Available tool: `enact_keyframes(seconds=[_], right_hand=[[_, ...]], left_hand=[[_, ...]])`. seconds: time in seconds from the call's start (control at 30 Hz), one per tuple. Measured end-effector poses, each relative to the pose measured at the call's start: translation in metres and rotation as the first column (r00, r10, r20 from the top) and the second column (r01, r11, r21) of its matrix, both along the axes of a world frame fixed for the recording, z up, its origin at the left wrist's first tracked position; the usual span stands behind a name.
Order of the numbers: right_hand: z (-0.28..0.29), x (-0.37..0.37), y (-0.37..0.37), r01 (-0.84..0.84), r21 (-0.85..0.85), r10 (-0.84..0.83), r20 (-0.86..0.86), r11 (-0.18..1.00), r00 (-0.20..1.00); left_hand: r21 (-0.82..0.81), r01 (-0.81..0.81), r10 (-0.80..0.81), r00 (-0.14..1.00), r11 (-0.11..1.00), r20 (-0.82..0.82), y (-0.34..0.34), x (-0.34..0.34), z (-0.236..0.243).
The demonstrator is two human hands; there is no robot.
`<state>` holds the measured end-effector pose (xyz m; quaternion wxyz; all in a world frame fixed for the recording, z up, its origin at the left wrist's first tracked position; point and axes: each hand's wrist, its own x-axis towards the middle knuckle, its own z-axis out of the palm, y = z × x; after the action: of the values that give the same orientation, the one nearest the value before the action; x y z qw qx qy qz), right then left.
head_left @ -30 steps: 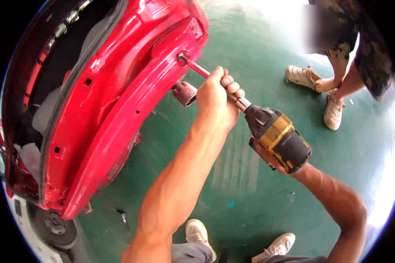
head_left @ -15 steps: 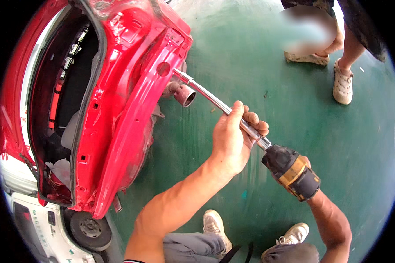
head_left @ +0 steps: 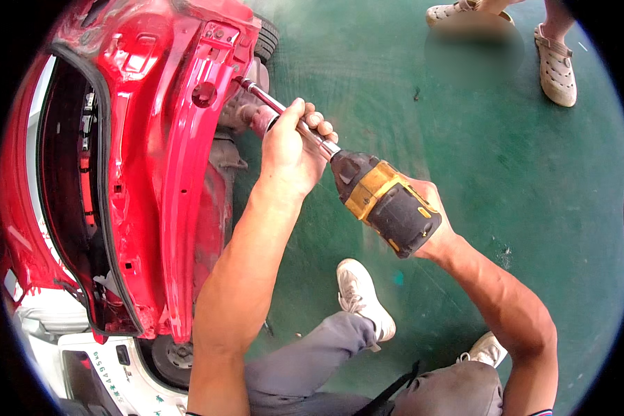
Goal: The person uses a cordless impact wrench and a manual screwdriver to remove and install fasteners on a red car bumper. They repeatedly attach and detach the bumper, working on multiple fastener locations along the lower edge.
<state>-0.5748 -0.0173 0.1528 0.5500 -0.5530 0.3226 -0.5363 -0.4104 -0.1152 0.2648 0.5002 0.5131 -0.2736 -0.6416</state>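
A black and yellow impact wrench [head_left: 388, 204] is in my right hand [head_left: 438, 225], whose fingers are mostly behind the tool's body. From its nose runs a long chrome extension bar [head_left: 260, 96], slanting up and to the left. My left hand [head_left: 289, 158] is wrapped round that bar just ahead of the wrench. The bar's far end lies at the edge of the red car body [head_left: 180, 201], beside a round hole in the panel. Whether the tip sits on a fastener cannot be made out. A dusty exhaust tip [head_left: 262, 119] is close behind my left hand.
Another person's clog [head_left: 556, 73] is on the green floor [head_left: 464, 152] at the upper right. A tyre [head_left: 265, 38] shows behind the red body. White vehicle bodywork [head_left: 128, 371] with a wheel stands at the lower left. My own shoe [head_left: 362, 295] is below the wrench.
Both hands have moved up and left in the picture with the wrench and bar. The red body and the other person's feet have shifted in view. My left leg appears further forward.
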Motion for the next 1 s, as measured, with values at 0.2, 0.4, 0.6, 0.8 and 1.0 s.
enact_keyframes(seconds=[0.2, 0.4, 0.6, 0.8, 1.0], right_hand=[[-0.002, 0.016, -0.031, 0.054, -0.014, -0.054, 0.007, 0.998, 0.999], [-0.002, -0.006, -0.049, 0.015, -0.153, -0.029, -0.088, 0.988, 0.996], [0.062, -0.065, -0.086, -0.134, -0.398, -0.144, -0.594, 0.907, 0.791], [0.105, -0.083, -0.111, -0.214, -0.442, -0.183, -0.698, 0.871, 0.693], [0.104, -0.082, -0.102, -0.224, -0.43, -0.197, -0.737, 0.875, 0.646]], left_hand=[[-0.056, 0.035, -0.033, 0.999, 0.998, 0.037, -0.034, 0.013, 0.003], [-0.077, 0.016, -0.018, 1.0, 0.997, -0.018, -0.042, 0.004, -0.001], [-0.219, 0.136, -0.24, 0.785, 0.966, -0.571, -0.056, 0.011, -0.002], [-0.213, 0.057, -0.182, 0.755, 0.975, -0.629, -0.067, 0.003, 0.017], [-0.186, 0.015, -0.131, 0.766, 0.982, -0.63, -0.063, 0.0, 0.013]])
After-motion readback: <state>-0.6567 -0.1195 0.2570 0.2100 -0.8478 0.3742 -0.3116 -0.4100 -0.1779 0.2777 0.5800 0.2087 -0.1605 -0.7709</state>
